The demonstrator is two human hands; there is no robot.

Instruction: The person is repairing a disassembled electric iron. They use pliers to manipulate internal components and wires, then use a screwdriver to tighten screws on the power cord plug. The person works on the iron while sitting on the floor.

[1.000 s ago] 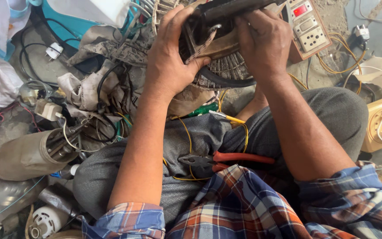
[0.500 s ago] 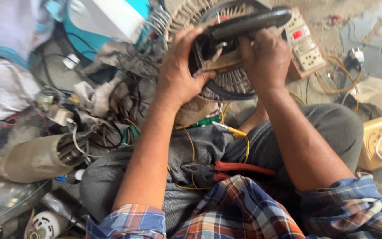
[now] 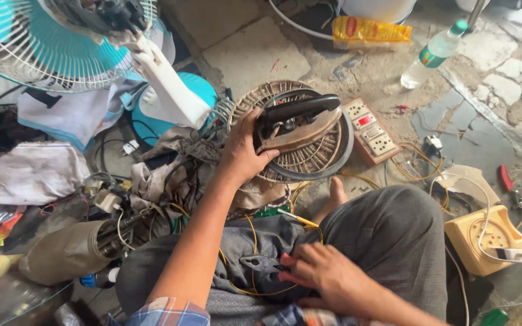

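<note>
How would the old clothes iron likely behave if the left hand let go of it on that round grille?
The iron looks metal-bodied, so probably heavy for its size. It rests tilted on the domed round grille, so it might slide or tip once the left hand releases. Its black handle looks rigid, an easy grip.

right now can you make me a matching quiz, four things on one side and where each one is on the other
Things:
1. old brown clothes iron with black handle
2. red-handled pliers
3. clear plastic bottle with green cap
4. teal table fan with white grille

Places:
A. top left
B. in the left hand
C. on the lap, at the right hand
D. on the floor, top right

Pairs: 1-B, 2-C, 3-D, 4-A
</note>
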